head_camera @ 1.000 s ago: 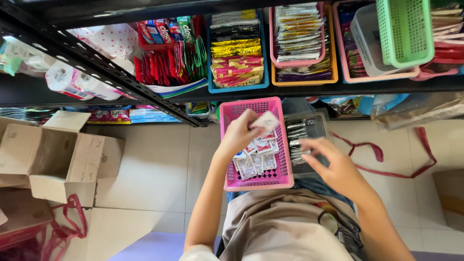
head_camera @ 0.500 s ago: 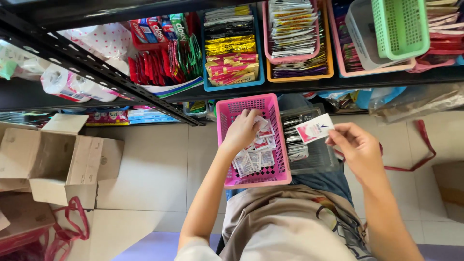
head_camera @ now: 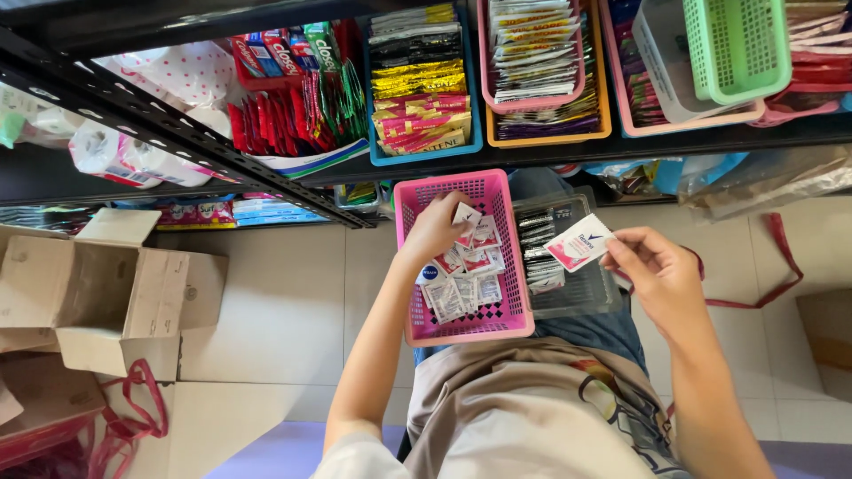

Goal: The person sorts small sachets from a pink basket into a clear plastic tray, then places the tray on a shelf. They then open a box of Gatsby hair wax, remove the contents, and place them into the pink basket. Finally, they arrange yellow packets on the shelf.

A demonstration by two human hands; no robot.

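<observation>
Right hand [head_camera: 661, 275] pinches a pink sachet [head_camera: 579, 242] at its 10 o'clock, above the grey basket [head_camera: 586, 297]; left hand [head_camera: 435, 229] grips sachets in the pink basket [head_camera: 444, 328].

Glossy foil-like sachet [head_camera: 579, 241], perforated pink plastic basket [head_camera: 461, 333], matt, seemingly corrugated cardboard box [head_camera: 106, 297].

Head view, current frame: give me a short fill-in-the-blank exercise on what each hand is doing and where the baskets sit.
1. The right hand holds up a single white and pink ____.
2. The left hand reaches into the ____ basket of sachets on the lap.
3. The grey tray of dark sachets sits to the ____ of that basket.
4. An open ____ box stands on the floor on the person's left.

Missing words: sachet; pink; right; cardboard
</observation>
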